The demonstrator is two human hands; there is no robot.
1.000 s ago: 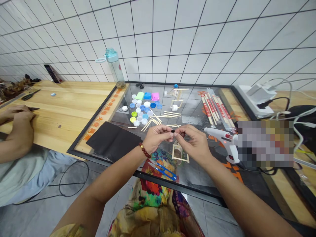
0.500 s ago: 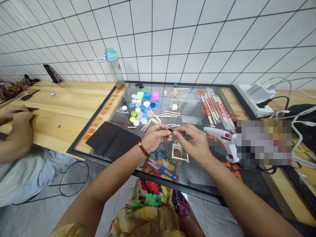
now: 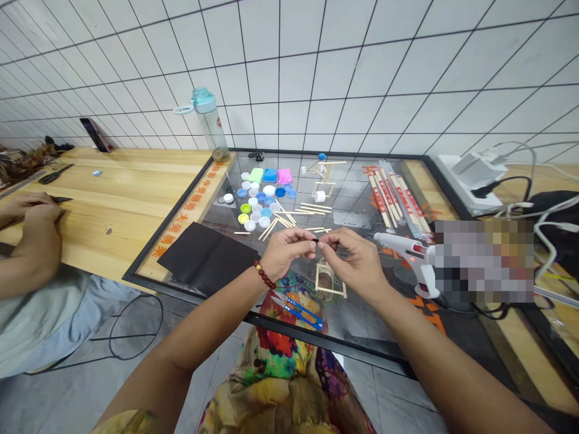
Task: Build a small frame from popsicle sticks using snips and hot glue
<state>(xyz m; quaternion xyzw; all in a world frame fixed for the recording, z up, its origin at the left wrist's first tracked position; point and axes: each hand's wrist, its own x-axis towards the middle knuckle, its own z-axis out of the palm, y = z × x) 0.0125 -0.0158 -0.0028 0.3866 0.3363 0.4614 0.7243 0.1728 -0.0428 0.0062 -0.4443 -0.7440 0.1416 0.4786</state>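
Note:
My left hand (image 3: 284, 252) and my right hand (image 3: 353, 258) meet above the glass table top (image 3: 362, 313), fingertips pinched together on a small black piece (image 3: 315, 240) between them. A bead bracelet sits on my left wrist. Just below my hands stands a small frame of wooden sticks (image 3: 330, 281). Blue snips (image 3: 301, 308) lie near the front edge. A black sheet (image 3: 205, 256) lies left of my left hand.
Bottle caps (image 3: 260, 205), loose sticks (image 3: 298, 214) and wrapped chopsticks (image 3: 391, 196) lie further back. A white glue gun (image 3: 414, 259) stands at the right, a water bottle (image 3: 210, 123) at the back. Another person's hands (image 3: 31, 223) rest on the wooden bench (image 3: 122, 193) at left.
My hands stay together on the small black piece, shifting only slightly. Nothing else has moved.

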